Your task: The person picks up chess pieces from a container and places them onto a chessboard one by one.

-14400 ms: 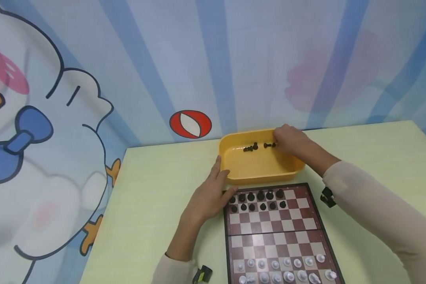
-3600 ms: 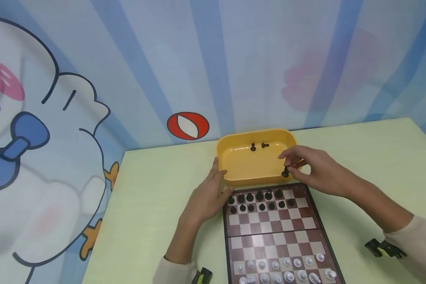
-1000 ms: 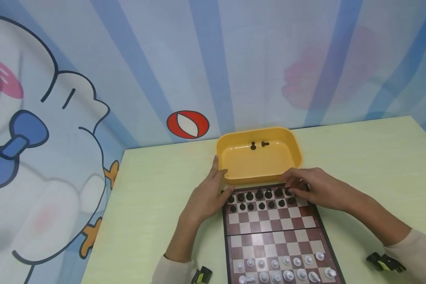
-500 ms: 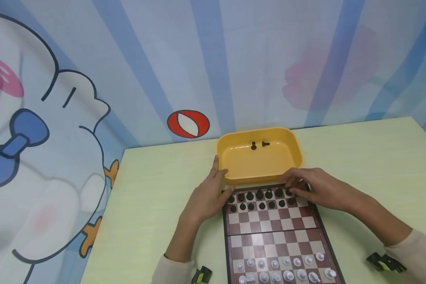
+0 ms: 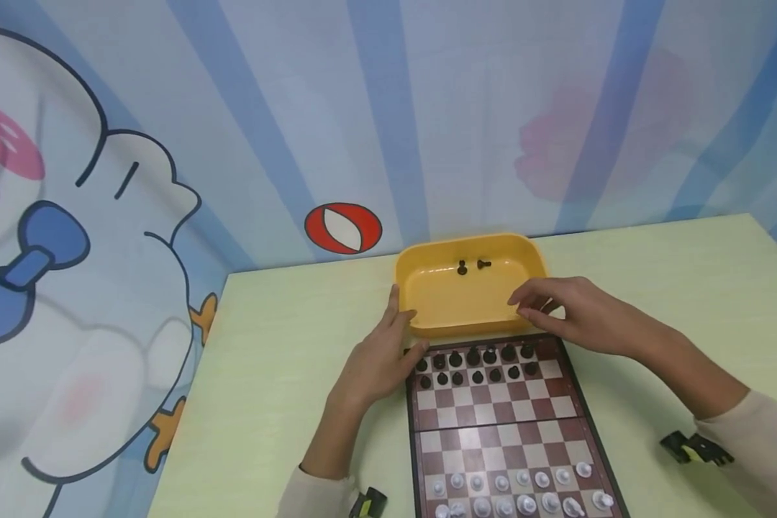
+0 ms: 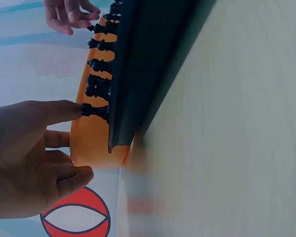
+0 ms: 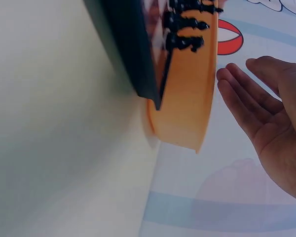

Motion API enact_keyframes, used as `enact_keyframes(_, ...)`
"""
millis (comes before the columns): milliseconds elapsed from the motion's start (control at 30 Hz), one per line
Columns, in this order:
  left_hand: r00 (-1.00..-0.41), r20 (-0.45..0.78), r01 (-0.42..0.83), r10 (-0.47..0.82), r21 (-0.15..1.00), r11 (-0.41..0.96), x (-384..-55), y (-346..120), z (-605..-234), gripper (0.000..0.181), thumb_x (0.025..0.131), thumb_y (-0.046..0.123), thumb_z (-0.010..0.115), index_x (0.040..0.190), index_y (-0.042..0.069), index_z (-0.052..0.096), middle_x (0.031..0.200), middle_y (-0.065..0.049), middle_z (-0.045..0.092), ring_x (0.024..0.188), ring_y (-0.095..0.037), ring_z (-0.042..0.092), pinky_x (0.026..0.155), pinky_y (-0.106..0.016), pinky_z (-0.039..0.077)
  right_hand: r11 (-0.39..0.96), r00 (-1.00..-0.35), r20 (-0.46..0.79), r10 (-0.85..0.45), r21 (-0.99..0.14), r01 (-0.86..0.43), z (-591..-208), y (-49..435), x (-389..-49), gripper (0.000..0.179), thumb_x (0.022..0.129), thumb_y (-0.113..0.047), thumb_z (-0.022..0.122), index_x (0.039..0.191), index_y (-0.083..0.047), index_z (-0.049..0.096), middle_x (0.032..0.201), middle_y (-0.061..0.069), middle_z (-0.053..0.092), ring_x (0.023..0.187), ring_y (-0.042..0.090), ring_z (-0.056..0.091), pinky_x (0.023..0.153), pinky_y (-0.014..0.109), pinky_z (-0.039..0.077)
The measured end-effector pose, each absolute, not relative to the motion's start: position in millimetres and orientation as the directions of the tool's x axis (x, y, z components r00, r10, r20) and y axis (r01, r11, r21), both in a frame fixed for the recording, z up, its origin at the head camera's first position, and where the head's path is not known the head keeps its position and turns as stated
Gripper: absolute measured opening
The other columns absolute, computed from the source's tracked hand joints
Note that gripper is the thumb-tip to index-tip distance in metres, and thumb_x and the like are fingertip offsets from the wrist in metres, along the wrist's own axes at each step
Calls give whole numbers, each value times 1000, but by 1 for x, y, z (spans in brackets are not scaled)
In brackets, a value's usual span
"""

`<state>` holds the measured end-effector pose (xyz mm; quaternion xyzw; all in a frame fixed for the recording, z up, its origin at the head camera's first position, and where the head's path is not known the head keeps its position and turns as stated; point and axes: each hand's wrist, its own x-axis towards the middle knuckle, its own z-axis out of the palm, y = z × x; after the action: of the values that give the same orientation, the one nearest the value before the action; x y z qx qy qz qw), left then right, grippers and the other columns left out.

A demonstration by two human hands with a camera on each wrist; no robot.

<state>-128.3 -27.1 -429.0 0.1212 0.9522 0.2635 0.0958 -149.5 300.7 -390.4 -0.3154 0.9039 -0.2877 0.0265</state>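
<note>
In the head view my left hand [image 5: 375, 360] rests at the near left corner of the yellow tray [image 5: 469, 325], fingers along its side. Its thumb lies by the far left corner of the chessboard [image 5: 492, 414], close to a black rook [image 6: 94, 111] in the left wrist view. Over the tray's right rim hovers my right hand [image 5: 573, 313], fingers slightly bent, with nothing between them. Two small black chess pieces [image 5: 483, 264] lie inside the tray. Black pieces [image 5: 473, 356] stand in two rows on the board's far end; a knight [image 7: 187, 42] ends the back row at right.
White chess pieces [image 5: 526, 503] stand in two rows at the board's near end. The board and tray lie on a pale yellow-green table [image 5: 285, 345]. Behind the table rises a blue striped backdrop [image 5: 466, 129] with cartoon prints.
My right hand has carried a black knight from the tray to the board's back row, let go of it, and risen back toward the tray. My left hand has stayed in place.
</note>
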Motion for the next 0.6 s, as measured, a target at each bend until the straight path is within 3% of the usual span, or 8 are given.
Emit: enact_keyframes(600, -949, -124, 185, 291, 528, 829, -126, -31, -427, 65, 105, 40, 66, 161, 14, 46, 180, 2, 3, 157, -26, 40, 119, -49, 47, 672, -799, 106, -591, -483, -561, -387, 275, -201, 23, 105, -8, 64, 127, -4, 69, 110, 9, 76, 98, 24, 73, 77, 41, 61)
